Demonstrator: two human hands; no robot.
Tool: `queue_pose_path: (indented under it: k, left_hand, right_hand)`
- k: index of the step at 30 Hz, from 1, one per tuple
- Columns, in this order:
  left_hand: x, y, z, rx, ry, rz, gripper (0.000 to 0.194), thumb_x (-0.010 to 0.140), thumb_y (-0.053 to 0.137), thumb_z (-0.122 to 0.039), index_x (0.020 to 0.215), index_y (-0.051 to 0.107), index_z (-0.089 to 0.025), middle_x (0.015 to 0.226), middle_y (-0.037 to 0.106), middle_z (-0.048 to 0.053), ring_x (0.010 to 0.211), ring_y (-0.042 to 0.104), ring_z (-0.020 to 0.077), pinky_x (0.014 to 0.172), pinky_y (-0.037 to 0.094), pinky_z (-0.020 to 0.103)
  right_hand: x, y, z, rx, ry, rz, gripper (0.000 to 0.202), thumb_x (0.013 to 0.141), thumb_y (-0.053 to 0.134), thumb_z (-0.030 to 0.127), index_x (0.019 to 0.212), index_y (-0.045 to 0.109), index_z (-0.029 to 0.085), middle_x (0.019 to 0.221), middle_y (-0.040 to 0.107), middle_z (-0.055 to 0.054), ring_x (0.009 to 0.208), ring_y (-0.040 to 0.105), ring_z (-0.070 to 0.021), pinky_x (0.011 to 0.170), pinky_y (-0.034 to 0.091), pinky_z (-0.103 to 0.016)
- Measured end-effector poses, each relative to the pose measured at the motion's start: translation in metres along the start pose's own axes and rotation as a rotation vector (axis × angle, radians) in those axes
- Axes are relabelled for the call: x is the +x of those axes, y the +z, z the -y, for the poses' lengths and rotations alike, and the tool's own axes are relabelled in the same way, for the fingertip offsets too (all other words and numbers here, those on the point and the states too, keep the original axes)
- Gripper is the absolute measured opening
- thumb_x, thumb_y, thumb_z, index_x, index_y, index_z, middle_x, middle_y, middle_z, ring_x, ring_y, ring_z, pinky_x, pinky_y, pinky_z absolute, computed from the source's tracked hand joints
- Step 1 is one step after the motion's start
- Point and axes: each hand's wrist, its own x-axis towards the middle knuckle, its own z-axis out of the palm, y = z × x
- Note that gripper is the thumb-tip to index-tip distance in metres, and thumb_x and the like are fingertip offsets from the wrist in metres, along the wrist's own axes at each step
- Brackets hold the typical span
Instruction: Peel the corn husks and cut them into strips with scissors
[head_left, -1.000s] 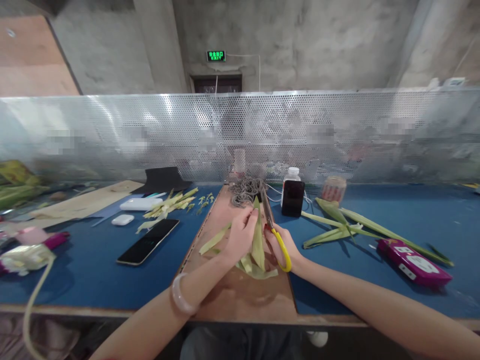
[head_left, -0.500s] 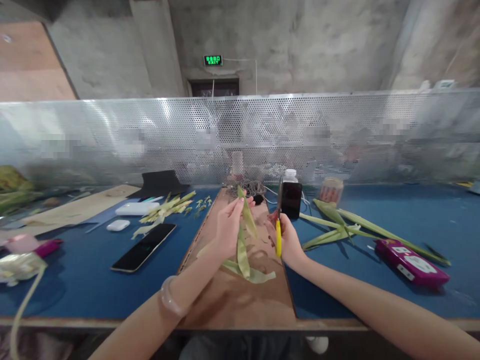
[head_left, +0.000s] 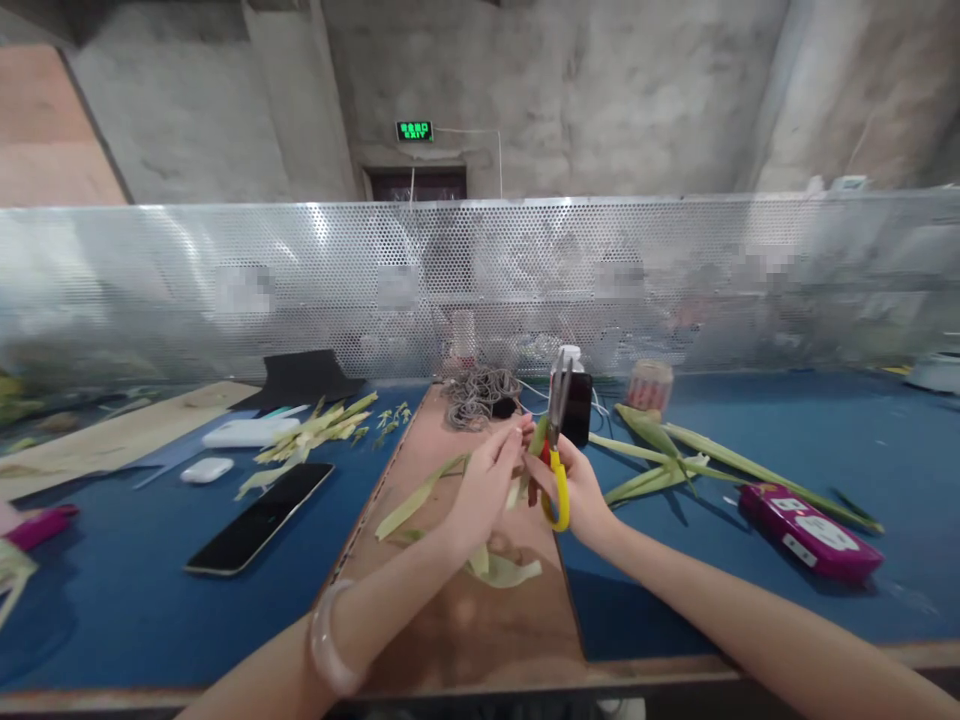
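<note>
My left hand [head_left: 487, 475], with a pale bangle on the wrist, is closed on a green corn husk [head_left: 538, 436]; its fingers partly hide the piece. Close beside it, my right hand [head_left: 585, 488] grips scissors [head_left: 557, 485] with yellow and red handles. The scissor blades point upward, right next to the husk's end; whether they touch it I cannot tell. Under my hands, loose husk strips [head_left: 504, 572] lie on a brown board [head_left: 420, 620], and one longer strip [head_left: 411, 508] extends to the left of my left hand.
A black phone [head_left: 262, 520], a white case [head_left: 208, 470] and cut husk pieces [head_left: 319, 432] lie left. Grey cord [head_left: 480, 395] is heaped at the board's far end. Rightward are a dark phone [head_left: 577, 408], long husks [head_left: 660, 475], a jar [head_left: 649, 388] and a purple box [head_left: 810, 533].
My left hand has moved right with the husk, up to the scissors. The scissors have turned, showing their handle loops more openly. The whole view has shifted slightly.
</note>
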Motion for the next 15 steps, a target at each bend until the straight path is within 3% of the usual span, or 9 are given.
queue_pose_path:
  k: [5,8,12,14,15]
  left_hand:
    - [0.009,-0.012,-0.019,0.143,0.037,0.055,0.026,0.076,0.054,-0.031,0.099,0.061,-0.018,0.12,0.052,0.009,0.097,0.056,0.0197,0.079,0.047,0.029]
    - [0.014,-0.012,-0.022,0.209,0.064,0.087,0.023,0.073,0.058,-0.028,0.094,0.06,-0.02,0.128,0.043,0.008,0.089,0.058,0.018,0.068,0.05,0.029]
    - [0.016,-0.008,-0.019,0.29,0.063,0.112,0.02,0.075,0.057,-0.027,0.093,0.055,-0.018,0.104,0.058,0.007,0.082,0.059,0.0172,0.061,0.05,0.028]
    - [0.012,-0.008,-0.015,0.356,0.127,0.045,0.021,0.079,0.052,-0.027,0.099,0.052,-0.019,0.096,0.06,0.006,0.084,0.058,0.0167,0.066,0.05,0.029]
    - [0.008,-0.009,-0.014,0.408,0.224,-0.018,0.022,0.081,0.049,-0.027,0.102,0.051,-0.02,0.097,0.059,0.006,0.087,0.058,0.0163,0.07,0.049,0.031]
  right_hand:
    - [0.007,-0.008,0.005,0.161,0.189,0.158,0.017,0.069,0.061,0.027,0.075,0.048,0.018,0.047,0.046,0.008,0.032,0.047,-0.0089,0.035,0.042,-0.021]
    - [0.008,-0.011,0.001,0.226,0.263,0.243,0.016,0.068,0.061,0.026,0.066,0.049,0.015,0.043,0.048,0.005,0.033,0.048,-0.0099,0.035,0.039,-0.02]
    - [0.009,-0.013,-0.003,0.274,0.307,0.259,0.014,0.063,0.061,0.024,0.066,0.051,0.014,0.049,0.053,0.002,0.036,0.048,-0.0094,0.036,0.037,-0.021]
    - [0.011,-0.014,-0.004,0.314,0.318,0.24,0.014,0.062,0.06,0.024,0.068,0.05,0.016,0.05,0.051,0.004,0.036,0.045,-0.0081,0.036,0.036,-0.02]
    - [0.012,-0.014,-0.005,0.33,0.324,0.232,0.013,0.062,0.059,0.024,0.067,0.049,0.016,0.049,0.049,0.005,0.036,0.044,-0.0073,0.036,0.035,-0.019]
